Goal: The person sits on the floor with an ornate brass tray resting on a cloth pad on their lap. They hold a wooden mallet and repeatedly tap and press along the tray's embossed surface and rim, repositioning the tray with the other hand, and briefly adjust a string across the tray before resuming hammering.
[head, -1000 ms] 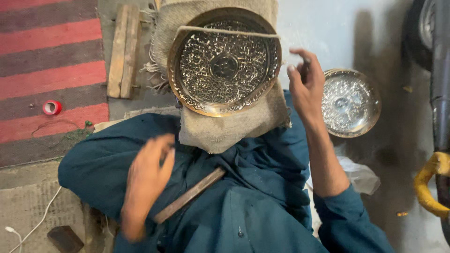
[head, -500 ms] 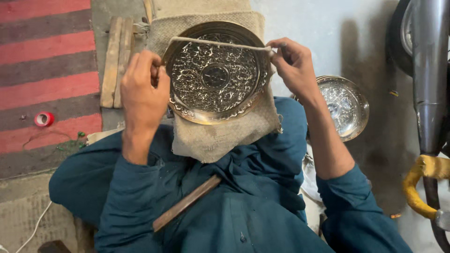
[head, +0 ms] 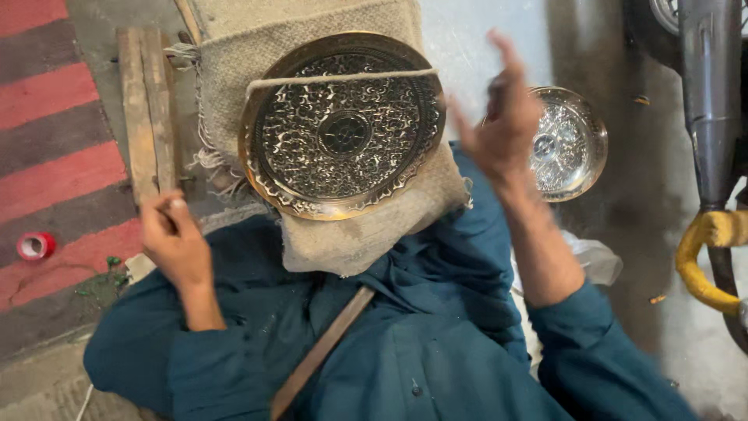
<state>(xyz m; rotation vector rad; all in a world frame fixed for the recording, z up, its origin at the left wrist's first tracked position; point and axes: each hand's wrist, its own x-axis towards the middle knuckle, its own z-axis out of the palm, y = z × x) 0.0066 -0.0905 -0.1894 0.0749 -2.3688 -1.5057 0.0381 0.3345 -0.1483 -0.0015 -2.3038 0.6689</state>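
Below, I am watching the brass plate point(head: 343, 126) resting on sacking point(head: 366, 226) over the lap, a cord point(head: 335, 76) crossing its upper edge, seemingly to steady it. Left hand point(head: 173, 238) is pinching something small; right hand point(head: 502, 129) is hovering open, blurred.

Seen from above, an engraved brass tray point(head: 341, 125) rests on burlap cloth point(head: 354, 234) over a lap in teal clothing. The left hand point(head: 173, 238) hovers near wooden slats point(head: 148, 109); the blurred right hand point(head: 502, 129) is raised beside a silver bowl point(head: 573, 144).
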